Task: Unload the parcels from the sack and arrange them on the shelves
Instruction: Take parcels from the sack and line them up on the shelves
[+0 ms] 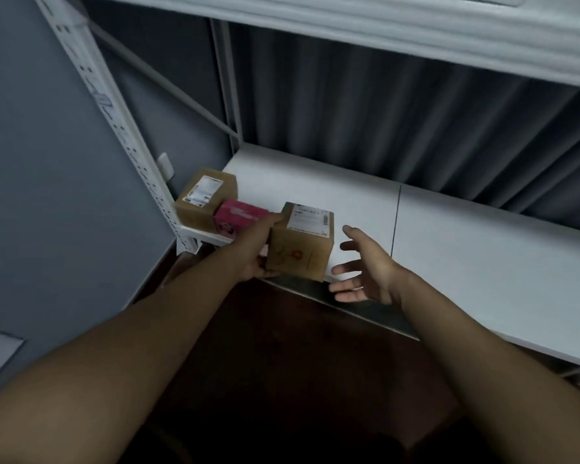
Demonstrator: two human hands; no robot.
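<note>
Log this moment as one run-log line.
left hand: holds brown cardboard parcel box at white shelf front edge | right hand: open beside it | pink box: shelved

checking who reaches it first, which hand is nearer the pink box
Left. The left hand grips the brown box right beside the pink box; the right hand hangs open beyond the brown box.

Dim, soft blur, wide-angle edge bending

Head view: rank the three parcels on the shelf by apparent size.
1. Brown box with red writing, in the left hand, though nearest the camera.
2. Brown corner box, maybe similar in truth.
3. Pink box.
</note>
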